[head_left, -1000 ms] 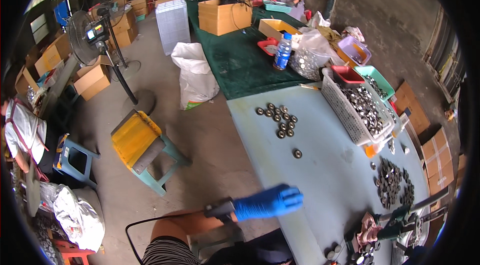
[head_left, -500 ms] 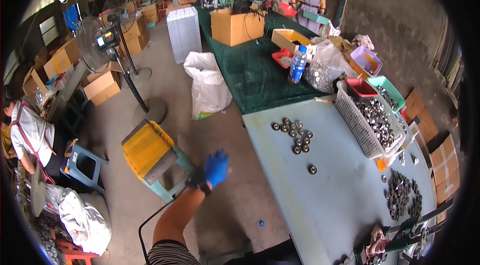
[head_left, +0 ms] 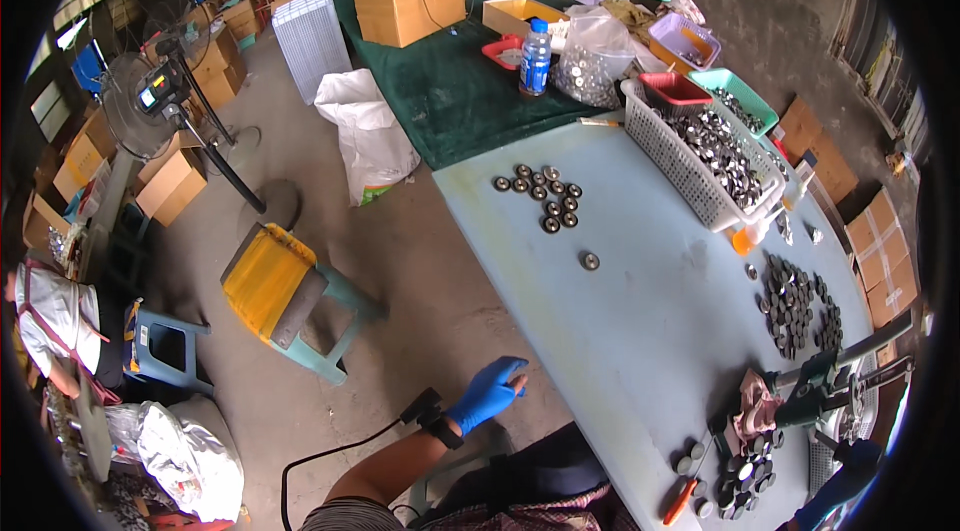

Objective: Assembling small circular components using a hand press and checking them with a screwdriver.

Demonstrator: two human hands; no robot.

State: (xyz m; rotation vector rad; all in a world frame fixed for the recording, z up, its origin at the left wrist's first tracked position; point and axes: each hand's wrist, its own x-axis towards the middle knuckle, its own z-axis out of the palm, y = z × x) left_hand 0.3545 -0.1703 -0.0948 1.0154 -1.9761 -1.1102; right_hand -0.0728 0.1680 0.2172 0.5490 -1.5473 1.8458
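My left hand [head_left: 489, 395], in a blue glove with a fingertip bare, hangs beside the table's near left edge. Its fingers are stretched out, with nothing visible in them. A black band with a cable is around that wrist. My right hand [head_left: 846, 483], also blue-gloved, is at the lower right rim by a green hand press [head_left: 808, 389]. It is dark there, and its fingers cannot be made out. A pink rag [head_left: 757, 405] hangs on the press. Small round metal parts [head_left: 742, 479] lie below it, beside a screwdriver with an orange handle [head_left: 680, 502].
Round metal parts [head_left: 552, 208] and a dark pile of discs [head_left: 790, 306] lie on the blue-grey table [head_left: 640, 301]. A white basket [head_left: 690, 166] of metal pieces stands behind. Left are a yellow-topped stool [head_left: 265, 281] and a fan [head_left: 140, 106]. Other people are farther off.
My left hand has moved down and right, closer to the table edge. The view has shifted, bringing my right hand and the screwdriver into sight.
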